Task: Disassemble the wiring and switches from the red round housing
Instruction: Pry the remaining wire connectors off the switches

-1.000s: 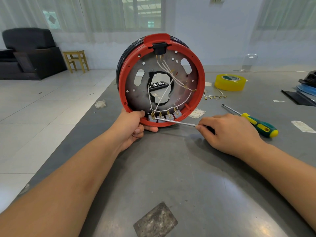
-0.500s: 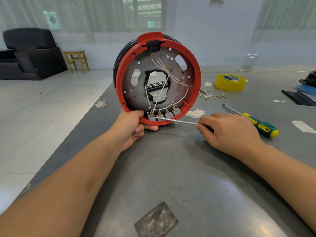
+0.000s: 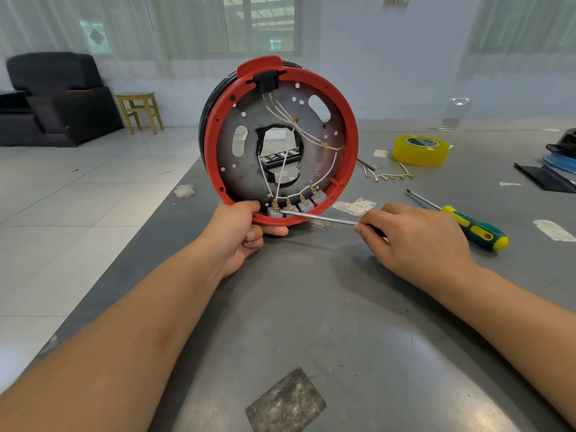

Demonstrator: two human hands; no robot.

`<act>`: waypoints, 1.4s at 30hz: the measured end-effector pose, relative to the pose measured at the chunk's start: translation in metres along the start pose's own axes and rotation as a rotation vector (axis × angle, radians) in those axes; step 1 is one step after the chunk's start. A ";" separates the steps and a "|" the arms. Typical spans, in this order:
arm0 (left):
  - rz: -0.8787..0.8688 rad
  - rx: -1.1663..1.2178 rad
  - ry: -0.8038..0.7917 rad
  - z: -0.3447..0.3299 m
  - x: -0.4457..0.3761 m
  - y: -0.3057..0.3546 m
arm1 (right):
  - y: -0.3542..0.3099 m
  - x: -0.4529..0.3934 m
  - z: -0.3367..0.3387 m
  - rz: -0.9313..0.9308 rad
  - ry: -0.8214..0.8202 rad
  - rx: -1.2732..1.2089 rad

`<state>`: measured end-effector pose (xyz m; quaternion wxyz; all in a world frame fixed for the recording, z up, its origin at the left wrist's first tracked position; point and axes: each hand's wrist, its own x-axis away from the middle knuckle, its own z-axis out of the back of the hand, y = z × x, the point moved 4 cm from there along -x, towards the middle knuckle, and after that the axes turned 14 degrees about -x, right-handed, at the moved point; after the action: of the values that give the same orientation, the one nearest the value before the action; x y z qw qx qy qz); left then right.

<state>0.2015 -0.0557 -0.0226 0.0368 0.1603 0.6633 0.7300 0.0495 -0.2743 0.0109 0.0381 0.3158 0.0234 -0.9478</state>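
Left hand (image 3: 240,235) fingers still gripping red housing (image 3: 350,157) rim, right hand (image 3: 414,238) fingers clamped on screwdriver (image 3: 318,217), housing tilted slightly left

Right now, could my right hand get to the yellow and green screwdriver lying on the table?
Probably yes: the yellow and green screwdriver lies just beside the right hand with nothing between, but that hand grips a thin metal tool.

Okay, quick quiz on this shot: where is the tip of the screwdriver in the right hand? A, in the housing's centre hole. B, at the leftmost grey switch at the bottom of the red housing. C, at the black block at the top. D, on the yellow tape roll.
B: the metal shaft held by the right hand ends at the leftmost grey switch in the red housing.
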 end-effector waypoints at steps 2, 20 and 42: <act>0.001 0.001 0.004 0.000 -0.001 0.000 | -0.001 0.000 0.001 -0.001 0.018 -0.001; 0.025 0.006 0.010 0.002 -0.004 -0.003 | 0.005 -0.002 0.004 0.000 -0.038 -0.005; -0.005 0.021 -0.008 0.000 0.001 0.000 | -0.005 -0.001 0.002 -0.007 -0.062 0.016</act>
<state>0.2009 -0.0555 -0.0226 0.0396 0.1621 0.6713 0.7221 0.0490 -0.2696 0.0129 0.0330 0.2865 0.0157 -0.9574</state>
